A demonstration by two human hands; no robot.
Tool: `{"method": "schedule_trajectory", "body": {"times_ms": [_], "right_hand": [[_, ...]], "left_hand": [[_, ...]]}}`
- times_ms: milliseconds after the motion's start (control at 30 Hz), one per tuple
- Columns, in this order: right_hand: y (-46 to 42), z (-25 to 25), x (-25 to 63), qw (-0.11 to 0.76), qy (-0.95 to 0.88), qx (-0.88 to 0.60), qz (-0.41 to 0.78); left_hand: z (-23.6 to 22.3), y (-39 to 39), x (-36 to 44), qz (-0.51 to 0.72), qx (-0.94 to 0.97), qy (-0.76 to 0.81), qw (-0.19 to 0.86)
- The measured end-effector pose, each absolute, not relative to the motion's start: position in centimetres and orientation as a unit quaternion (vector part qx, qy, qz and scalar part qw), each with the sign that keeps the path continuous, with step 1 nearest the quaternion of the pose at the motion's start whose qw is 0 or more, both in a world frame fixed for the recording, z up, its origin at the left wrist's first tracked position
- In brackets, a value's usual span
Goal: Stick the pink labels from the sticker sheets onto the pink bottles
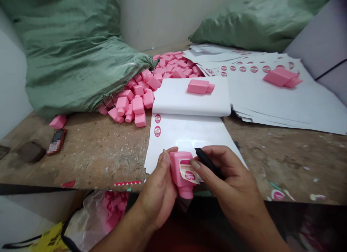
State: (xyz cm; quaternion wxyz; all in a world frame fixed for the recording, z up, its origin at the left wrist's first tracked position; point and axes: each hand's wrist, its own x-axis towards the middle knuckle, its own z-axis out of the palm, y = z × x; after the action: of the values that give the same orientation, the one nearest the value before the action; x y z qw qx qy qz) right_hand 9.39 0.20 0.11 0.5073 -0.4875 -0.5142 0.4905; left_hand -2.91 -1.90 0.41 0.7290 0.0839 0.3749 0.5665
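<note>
Two bare hands sit closest to the camera. The left hand (158, 189) is closed around a pink plastic bottle (181, 172), its fingers curled against the side, with the bottle's neck pointing down toward the person. A printed label (189, 173) lies partly on the bottle's face, its loose edge sticking out to the right. The right hand (226, 172) is curled firmly around a slim black tool (208, 163), its forefinger right beside the label. Beneath the hands lies a folded white sheet of round pink labels (187, 140), near the front edge of the wooden tabletop (89, 158). One pink bottle (200, 86) lies on the fold; another (280, 77) lies on stacked label sheets (271, 100) to the right. Behind, a heap of pink bottles (141, 96) spills from a green woven sack (73, 60).
</note>
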Motion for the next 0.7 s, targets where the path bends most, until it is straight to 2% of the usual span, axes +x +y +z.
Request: {"method": "schedule_trajectory", "body": {"times_ms": [700], "right_hand": [[0.18,-0.15,9.42,0.496,-0.520,-0.498,0.485]], "left_hand": [[-0.04,-1.88,-2.96,0.571,0.111,0.375,0.721]]}}
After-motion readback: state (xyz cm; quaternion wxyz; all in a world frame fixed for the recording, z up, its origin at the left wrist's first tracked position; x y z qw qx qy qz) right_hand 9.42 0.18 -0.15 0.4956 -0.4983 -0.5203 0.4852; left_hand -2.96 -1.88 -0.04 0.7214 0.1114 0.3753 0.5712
